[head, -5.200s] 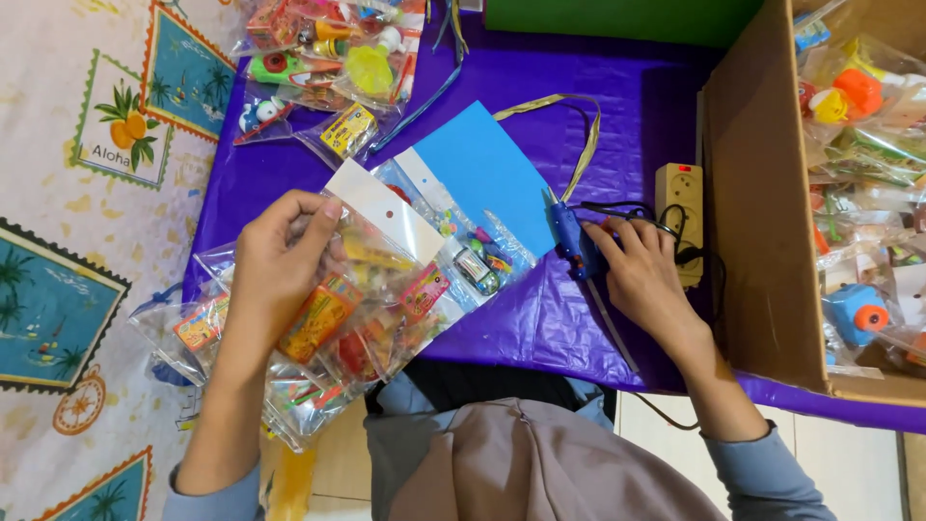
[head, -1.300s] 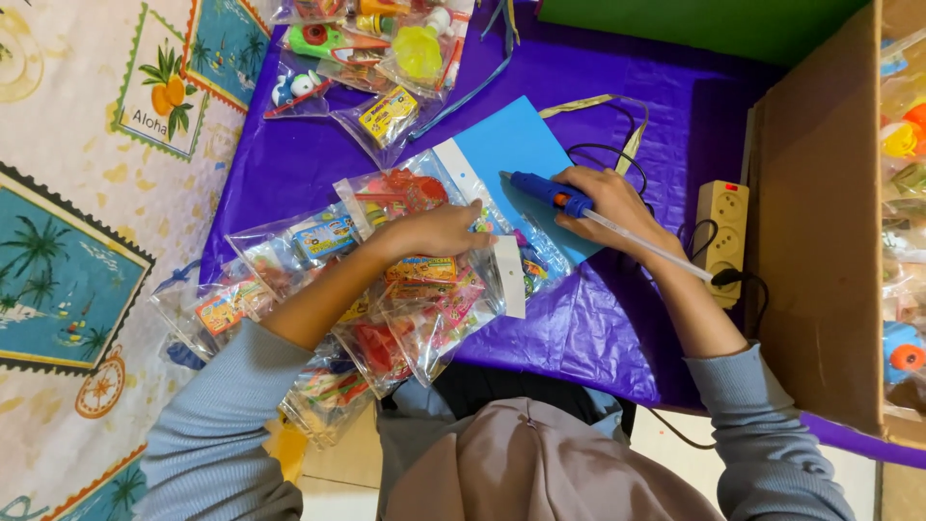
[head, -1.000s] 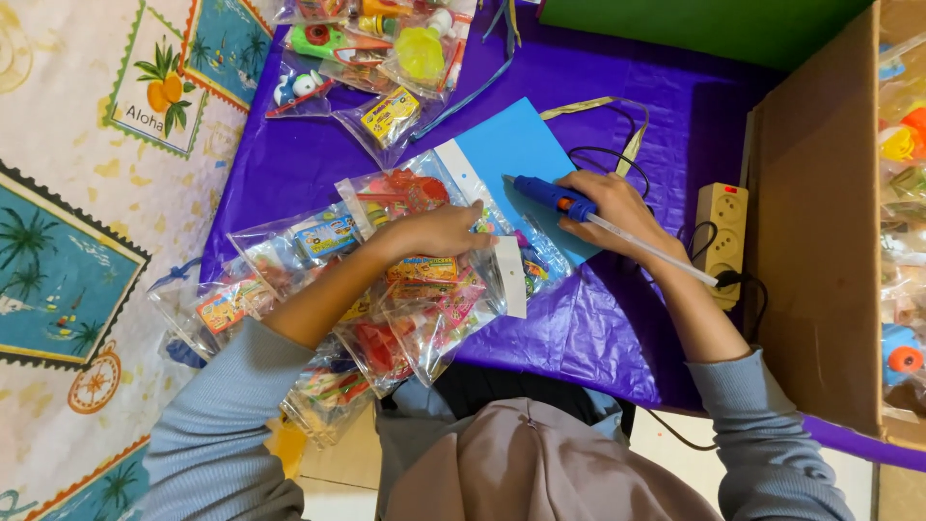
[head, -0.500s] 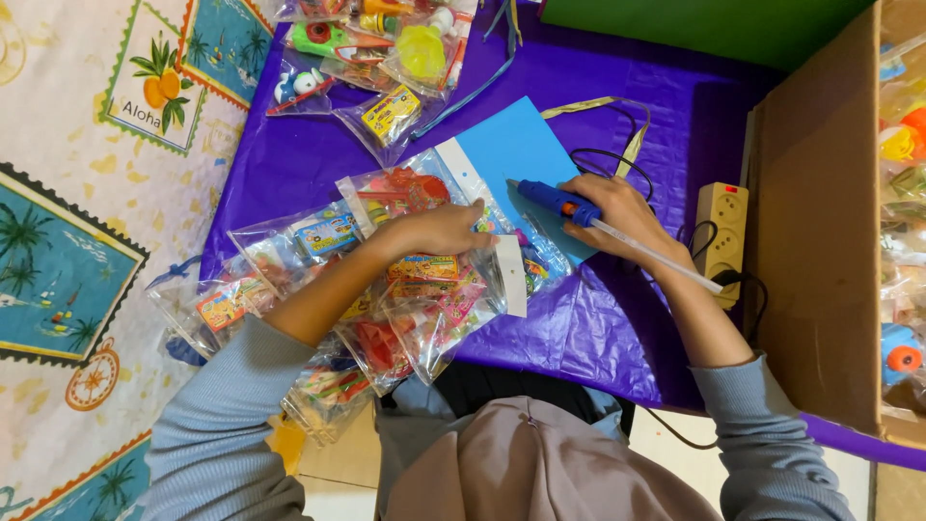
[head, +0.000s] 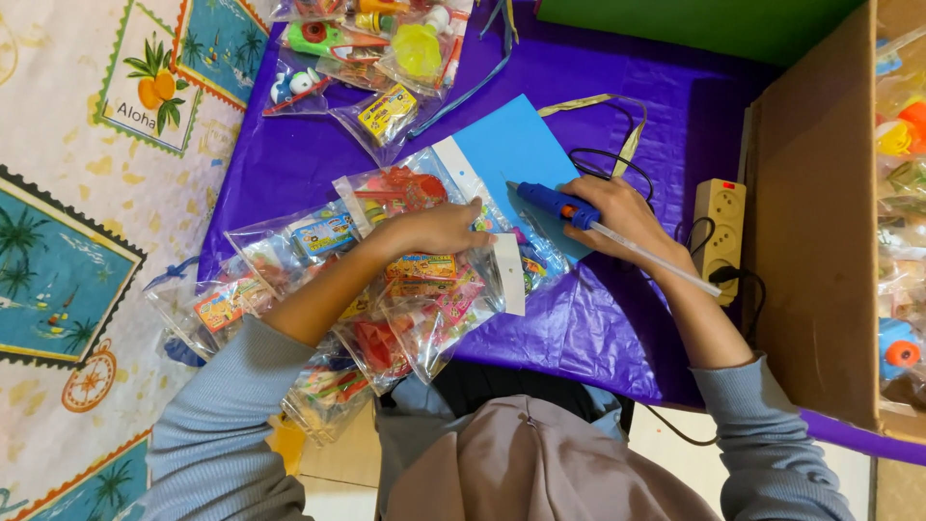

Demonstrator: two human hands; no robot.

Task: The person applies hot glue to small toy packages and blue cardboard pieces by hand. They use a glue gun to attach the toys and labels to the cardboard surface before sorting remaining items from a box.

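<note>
My right hand (head: 622,217) grips a blue glue gun (head: 552,202) with a clear glue stick (head: 654,259) sticking out behind; its nozzle points left over a blue card (head: 511,154). My left hand (head: 439,229) presses flat on a clear plastic bag of small toys (head: 415,193) with a white header strip, lying partly on the blue card. More clear toy bags (head: 434,309) are stacked under and beside my left forearm on the purple cloth (head: 289,164).
A beige power strip (head: 719,232) with black cords lies right of the glue gun. A cardboard box (head: 810,222) with packed toys stands at right. Several toy bags (head: 376,48) lie at the top. A patterned mat (head: 87,193) covers the left.
Since five seconds ago my left hand slid up onto the top toy bag and my right hand lifted the glue gun over to the blue card. In the last second almost nothing moved.
</note>
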